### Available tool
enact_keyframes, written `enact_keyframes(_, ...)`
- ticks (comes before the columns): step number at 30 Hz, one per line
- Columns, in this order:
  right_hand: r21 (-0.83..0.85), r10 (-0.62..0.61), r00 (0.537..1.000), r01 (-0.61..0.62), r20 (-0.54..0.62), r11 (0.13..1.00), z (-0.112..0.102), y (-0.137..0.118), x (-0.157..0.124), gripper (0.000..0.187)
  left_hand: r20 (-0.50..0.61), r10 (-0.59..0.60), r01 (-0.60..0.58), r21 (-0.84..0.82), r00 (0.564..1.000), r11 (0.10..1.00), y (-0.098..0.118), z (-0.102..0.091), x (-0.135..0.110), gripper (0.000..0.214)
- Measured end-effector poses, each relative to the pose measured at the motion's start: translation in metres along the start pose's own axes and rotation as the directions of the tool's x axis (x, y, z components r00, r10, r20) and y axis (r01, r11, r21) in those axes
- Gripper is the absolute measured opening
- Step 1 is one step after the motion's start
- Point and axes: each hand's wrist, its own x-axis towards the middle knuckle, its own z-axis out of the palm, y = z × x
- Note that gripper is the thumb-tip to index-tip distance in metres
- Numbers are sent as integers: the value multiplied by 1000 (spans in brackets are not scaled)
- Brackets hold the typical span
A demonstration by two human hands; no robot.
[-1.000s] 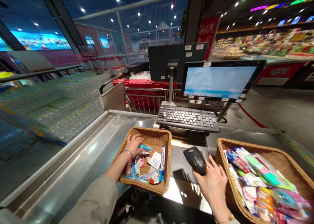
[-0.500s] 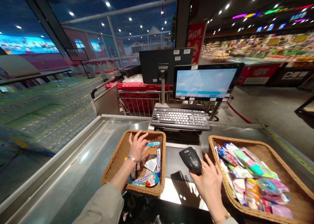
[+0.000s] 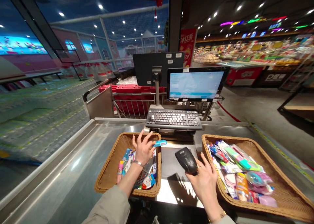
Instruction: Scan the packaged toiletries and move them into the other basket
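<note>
My left hand [image 3: 143, 149] is over the left wicker basket [image 3: 106, 178], pinching a small blue packet [image 3: 161, 143] between thumb and finger, the other fingers spread. The packet's barcode side is visible, and it sticks out past the basket's right rim. Under that hand lie several small packaged goods, among them a pink tube [image 3: 119, 171] and a blue and orange pack [image 3: 148, 181]. In my right hand [image 3: 203, 180] is a black handheld barcode scanner [image 3: 186, 160], held above the counter between the two baskets, its head toward the left. My palm hides the scanner's handle.
A right wicker basket [image 3: 289, 193] holds several packaged goods, including an orange bottle [image 3: 242, 186]. Behind the metal counter [image 3: 80, 165] are a keyboard [image 3: 173, 118], a lit monitor [image 3: 195, 85] and a second screen's dark back [image 3: 157, 67]. Stacked bottle packs [image 3: 49, 112] stand left.
The blue packet in my left hand has moved right, beyond the basket rim toward the scanner. More goods show in the left basket. The whole view has shifted slightly.
</note>
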Motion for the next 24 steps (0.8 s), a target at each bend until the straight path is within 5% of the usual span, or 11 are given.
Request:
enact_keyframes(13,19,9,1000,-9,18,1000,-10,-4,-1,21,-1,35,-35,-38,999,999,21,13,0,8)
enact_keyframes(19,42,-10,1000,8,28,999,-14,-5,-4,21,99,18,-18,0,995,1000,28,15,1,12)
enact_keyframes(24,42,-11,1000,10,29,999,-17,-4,-5,20,12,45,-44,-64,999,997,32,17,2,7)
